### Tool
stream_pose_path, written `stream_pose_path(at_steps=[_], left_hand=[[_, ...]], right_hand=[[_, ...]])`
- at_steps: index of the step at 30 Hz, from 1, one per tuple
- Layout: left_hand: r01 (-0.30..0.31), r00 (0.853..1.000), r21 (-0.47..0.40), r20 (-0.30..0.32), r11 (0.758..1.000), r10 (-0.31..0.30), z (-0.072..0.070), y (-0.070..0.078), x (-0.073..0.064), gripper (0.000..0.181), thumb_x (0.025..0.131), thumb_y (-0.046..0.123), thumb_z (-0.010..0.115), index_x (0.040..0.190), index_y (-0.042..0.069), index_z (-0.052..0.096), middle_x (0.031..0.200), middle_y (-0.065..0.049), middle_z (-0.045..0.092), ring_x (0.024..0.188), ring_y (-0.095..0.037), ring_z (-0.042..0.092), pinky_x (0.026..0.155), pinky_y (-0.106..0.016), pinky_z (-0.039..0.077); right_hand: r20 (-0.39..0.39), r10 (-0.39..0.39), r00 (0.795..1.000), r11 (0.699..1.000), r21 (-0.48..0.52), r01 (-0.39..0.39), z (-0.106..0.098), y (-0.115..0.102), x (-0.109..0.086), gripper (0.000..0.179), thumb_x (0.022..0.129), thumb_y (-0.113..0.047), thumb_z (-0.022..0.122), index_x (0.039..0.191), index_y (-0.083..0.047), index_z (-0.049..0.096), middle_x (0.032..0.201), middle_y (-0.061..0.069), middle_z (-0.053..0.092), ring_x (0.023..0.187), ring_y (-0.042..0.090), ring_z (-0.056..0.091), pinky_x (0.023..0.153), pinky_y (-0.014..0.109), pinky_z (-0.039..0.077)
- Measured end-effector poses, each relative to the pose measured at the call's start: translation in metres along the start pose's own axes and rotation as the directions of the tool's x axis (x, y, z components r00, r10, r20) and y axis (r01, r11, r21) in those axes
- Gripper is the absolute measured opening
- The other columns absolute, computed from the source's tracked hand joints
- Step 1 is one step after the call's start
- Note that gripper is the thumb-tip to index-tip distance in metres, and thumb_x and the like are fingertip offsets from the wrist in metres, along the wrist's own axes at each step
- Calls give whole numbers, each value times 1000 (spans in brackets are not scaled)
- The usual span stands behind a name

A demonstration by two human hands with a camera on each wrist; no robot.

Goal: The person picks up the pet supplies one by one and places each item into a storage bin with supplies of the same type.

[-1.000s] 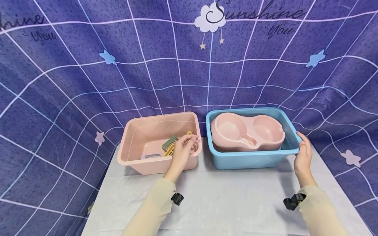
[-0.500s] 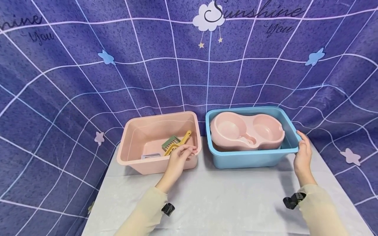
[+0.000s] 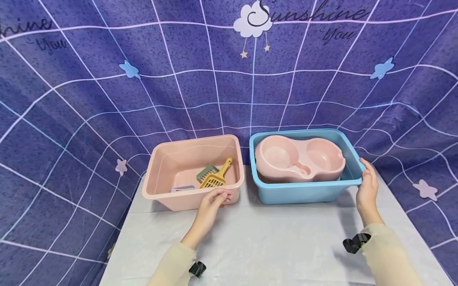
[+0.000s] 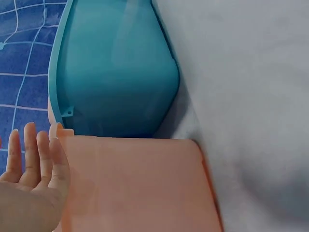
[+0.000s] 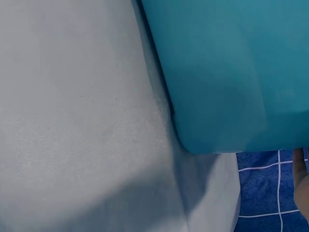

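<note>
In the head view my left hand (image 3: 210, 204) is just in front of a pink bin (image 3: 193, 143), near its front rim and holding nothing. The left wrist view has its fingers (image 4: 44, 152) extended beside that rim. Inside lie a yellow slotted litter scoop (image 3: 214, 180), a green comb-like piece (image 3: 206, 172) and a pale lilac item (image 3: 183, 188), partly hidden by the front wall. To the right, a blue bin (image 3: 297, 194) holds a pink double pet bowl (image 3: 303, 174). My right hand (image 3: 367, 192) rests against this bin's right end, its fingers stretched along the side.
Both bins stand side by side at the back of a table with a whitish cover (image 3: 279, 242), a narrow gap between them. A purple-blue patterned curtain (image 3: 229, 95) hangs behind and along the sides.
My left hand has drawn back from inside the pink bin, over the front rim, towards me. The yellow litter scoop now lies uncovered in the bin. My right hand stays put.
</note>
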State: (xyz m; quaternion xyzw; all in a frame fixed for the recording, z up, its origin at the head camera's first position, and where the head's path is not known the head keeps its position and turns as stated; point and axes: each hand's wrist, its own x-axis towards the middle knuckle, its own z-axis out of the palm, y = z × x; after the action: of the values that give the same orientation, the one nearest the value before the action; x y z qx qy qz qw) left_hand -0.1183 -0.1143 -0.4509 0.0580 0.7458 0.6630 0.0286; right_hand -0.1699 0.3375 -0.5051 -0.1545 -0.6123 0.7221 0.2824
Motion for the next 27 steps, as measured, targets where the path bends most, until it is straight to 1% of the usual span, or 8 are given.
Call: stream_pose_path(at_steps=[6,8,11,13,16,19,23,27], left_hand=[[25,1000,-19,13,999,-25,-7,-8,-14,29,103,17,52,113,-7,65,105,-20,68,97,-27,64,84,-40,55],[31,1000,-18,3,999,-31,-11,-10,-19,28,103,16,51,112,-5,66,105,-19,69,97,-26,64,82,-39,55],[41,999,-19,-34,999,-42,-17,-12,-25,26,102,14,51,110,-6,66,104,-21,69,93,-21,65,78,-34,56],[40,998,-32,-47,999,-41,-20,-12,-27,27,102,14,51,110,-8,66,103,-22,69,91,-21,66,76,-32,56],[42,999,-50,-13,998,-42,-21,-15,-27,30,102,15,51,112,-9,65,105,-21,69,93,-21,66,78,-32,57],[59,998,-52,13,997,-59,-21,-18,-27,31,102,17,51,112,-9,65,106,-20,69,96,-23,66,80,-33,57],[77,997,-18,-16,997,-77,-23,-23,-32,31,103,18,50,112,-8,65,106,-17,70,95,-23,66,79,-32,56],[88,995,3,-46,996,-88,-27,-26,-37,32,103,20,50,113,-7,65,107,-17,70,96,-23,65,79,-32,56]], right_hand=[[-39,-19,999,1000,1,19,7,-1,-3,44,106,-15,29,140,-10,57,134,-5,54,116,13,48,87,14,40],[-50,-11,999,998,-61,8,11,-2,-5,44,106,-16,30,141,-11,57,137,-6,53,119,12,47,92,13,38],[-47,11,999,987,-159,-18,16,-4,-6,44,105,-20,33,142,-15,55,143,-5,51,123,9,44,101,16,33],[-48,31,998,986,-165,-39,18,-6,-7,43,105,-22,35,143,-17,55,144,-4,50,125,8,44,105,18,32],[-71,33,997,998,-44,-36,15,-12,-8,41,106,-23,39,142,-13,55,139,-1,53,126,13,45,101,17,38],[-92,19,996,994,106,-10,10,-20,-10,39,106,-21,43,140,-9,55,133,2,56,126,17,47,94,16,44],[-121,15,993,981,193,9,1,-28,-20,36,105,-20,47,137,-9,57,133,6,57,129,19,48,92,17,47],[-163,58,985,960,278,-11,-7,-34,-31,32,104,-18,48,132,-10,61,130,5,60,125,18,51,88,17,49]])
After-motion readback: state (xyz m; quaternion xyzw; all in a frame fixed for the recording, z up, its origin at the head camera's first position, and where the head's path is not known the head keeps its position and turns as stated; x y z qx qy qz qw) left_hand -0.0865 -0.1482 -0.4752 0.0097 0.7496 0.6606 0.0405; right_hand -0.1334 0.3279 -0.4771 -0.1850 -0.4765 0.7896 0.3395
